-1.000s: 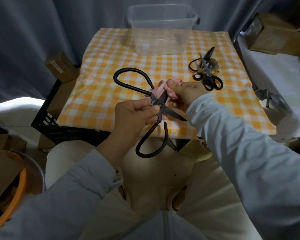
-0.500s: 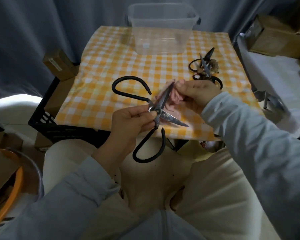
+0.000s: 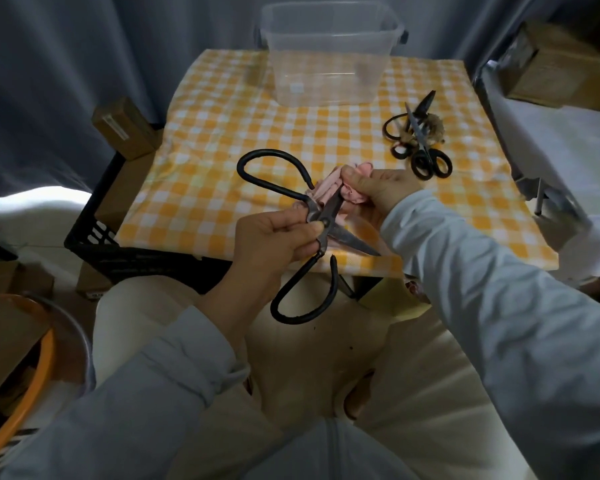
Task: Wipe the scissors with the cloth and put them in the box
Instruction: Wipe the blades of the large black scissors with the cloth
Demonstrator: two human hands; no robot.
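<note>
Pink cloth [image 3: 329, 188] was seen bunched around the upper blade of the large black-handled scissors [image 3: 321, 221], which were held spread open in the air over the near edge of the yellow checked table [image 3: 222, 140], not resting on it. Wiping was judged to be the step in hand, with boxing not yet done. To do it well, the cloth would best be drawn along the flat of the blade from the pivot out toward the tip, never across the edge, with the pivot kept pinched so the blades cannot swing shut on the fingers; the lower blade, bare and pointing toward the right sleeve, was judged to need the same pass. The left hand [image 3: 274, 237] was closed in a pinch at the pivot, thumb and fingers clamped just where the blades cross, one loop handle standing up and left, the other hanging below the hand. The right hand [image 3: 381, 188] was closed around the cloth, fingers curled and pressing it onto the upper blade; how much blade was covered could not be told. The clear plastic box [image 3: 329, 57] stood at the far edge of the table, well apart from the hands, and looked empty. More scissors [image 3: 420, 140] lay in a small heap at the right of the table, untouched.
</note>
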